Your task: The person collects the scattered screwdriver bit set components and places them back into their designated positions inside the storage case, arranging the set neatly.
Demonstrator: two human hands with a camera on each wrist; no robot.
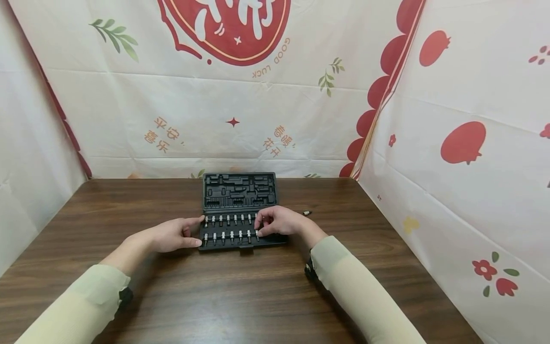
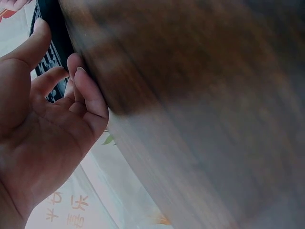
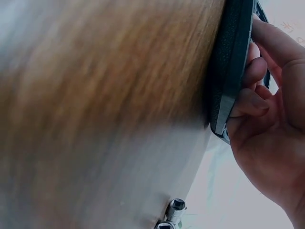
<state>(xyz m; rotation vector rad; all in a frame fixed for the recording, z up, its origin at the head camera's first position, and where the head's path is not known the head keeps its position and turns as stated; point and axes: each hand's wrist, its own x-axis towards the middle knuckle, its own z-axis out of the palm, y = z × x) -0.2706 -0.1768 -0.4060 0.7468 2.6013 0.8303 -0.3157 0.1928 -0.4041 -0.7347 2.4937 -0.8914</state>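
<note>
A black plastic case (image 1: 238, 209) lies open on the table, its lid folded back toward the wall. Two rows of silver bit sockets (image 1: 232, 235) sit in its near half. My left hand (image 1: 169, 235) touches the left edge of the case, thumb and index finger spread apart; in the left wrist view its other fingers bend loosely beside the case wall. Over the right end of the case, my right hand (image 1: 279, 221) pinches a bit socket (image 1: 257, 233) at the end of the front row. In the right wrist view the case side (image 3: 233, 67) hides those fingertips.
To the right of the case a loose bit socket (image 1: 306, 213) lies on the brown wooden table (image 1: 240, 291). Close up, the right wrist view shows two socket ends (image 3: 177, 206) there. Printed cloth (image 1: 232, 100) hangs behind and on both sides of the table.
</note>
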